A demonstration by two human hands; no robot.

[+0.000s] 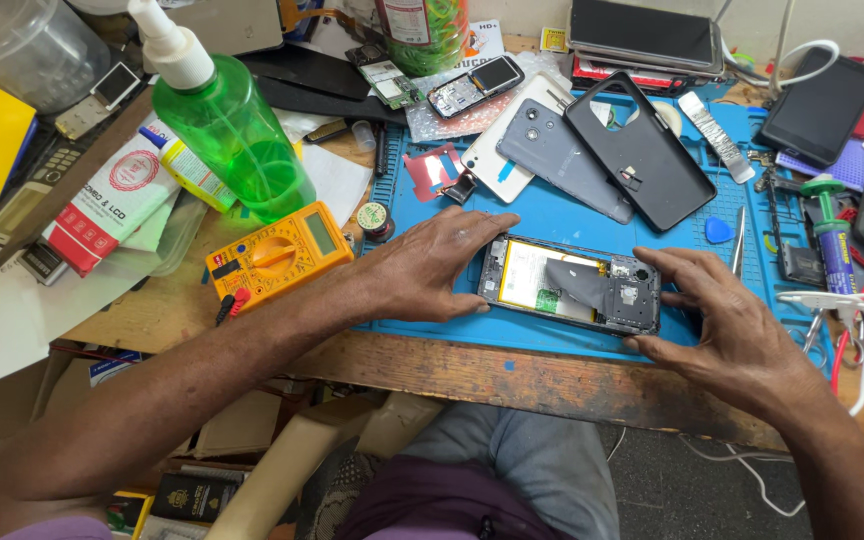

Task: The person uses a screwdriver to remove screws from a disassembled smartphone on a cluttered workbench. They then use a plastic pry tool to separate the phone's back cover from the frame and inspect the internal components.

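An opened smartphone with its back cover removed, showing a yellow battery and grey shielding (pixel 570 284), lies flat on the blue silicone work mat (pixel 552 338) at the front of the wooden bench (pixel 512 375). The left hand (pixel 430 270) rests on the mat, its fingers touching the phone's left end; grip open and flat. The right hand (pixel 727 325) brackets the right end, fingers spread, touching the edge. A yellow multimeter (pixel 277 255) sits left, beside a green plastic bottle (pixel 232 135).
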